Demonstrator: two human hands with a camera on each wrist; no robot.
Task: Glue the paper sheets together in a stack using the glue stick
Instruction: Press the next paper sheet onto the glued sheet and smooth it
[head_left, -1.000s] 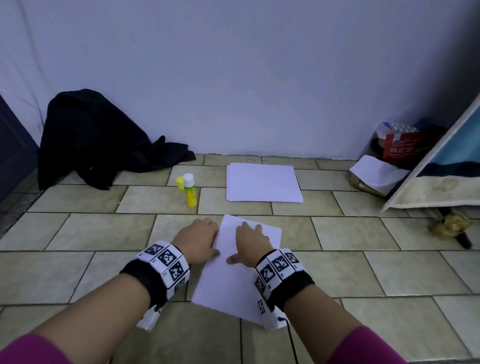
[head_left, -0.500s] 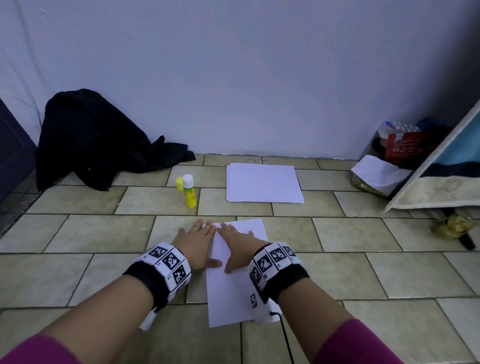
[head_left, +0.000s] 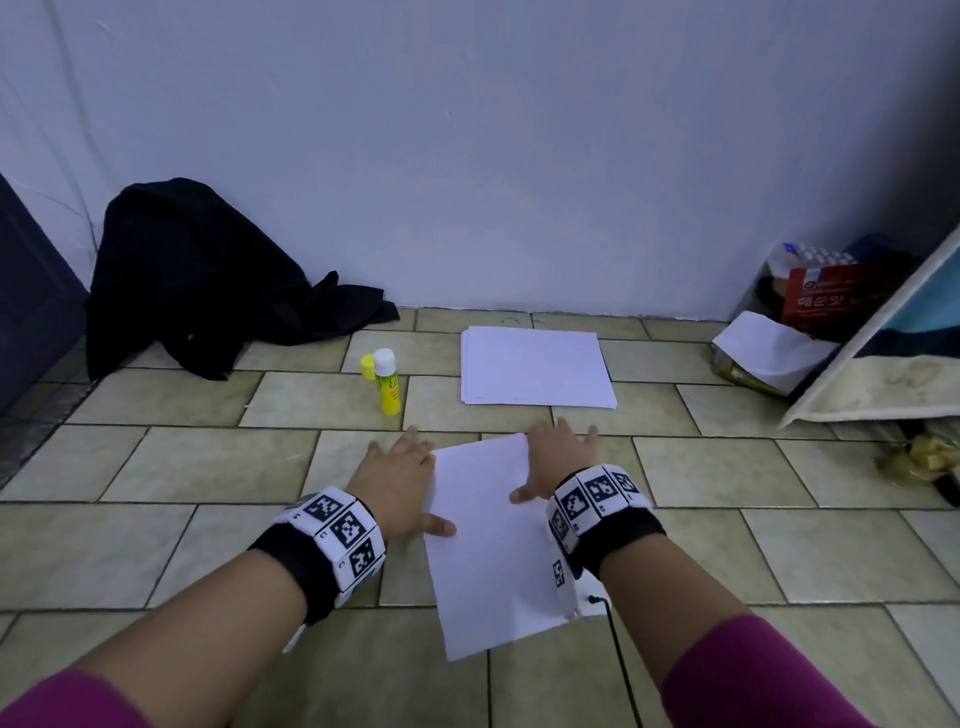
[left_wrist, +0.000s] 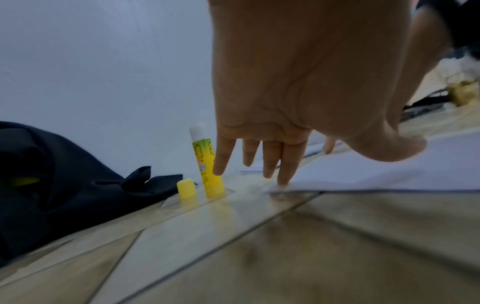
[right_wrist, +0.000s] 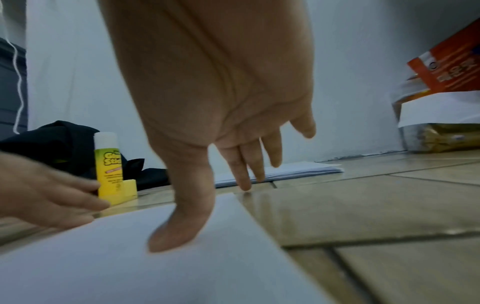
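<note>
A white paper sheet (head_left: 493, 551) lies on the tiled floor in front of me. My left hand (head_left: 397, 480) rests flat at its left edge, fingers straight, thumb on the paper (left_wrist: 389, 170). My right hand (head_left: 558, 460) lies flat over the sheet's far right corner, its thumb pressing the paper (right_wrist: 130, 257). A yellow glue stick (head_left: 387, 382) stands uncapped beyond the left hand, its yellow cap (head_left: 368, 365) beside it. A stack of white sheets (head_left: 535, 373) lies further back near the wall.
Dark clothing (head_left: 208, 280) is heaped against the wall at the left. At the right stand a red packet (head_left: 831, 296), a paper-covered bag (head_left: 763, 353) and a leaning board (head_left: 893, 364). A thin cable (head_left: 621, 654) runs from my right wrist.
Both hands have spread apart from the middle of the sheet to its left and right edges. The sheet has turned slightly and its far edge sits further right.
</note>
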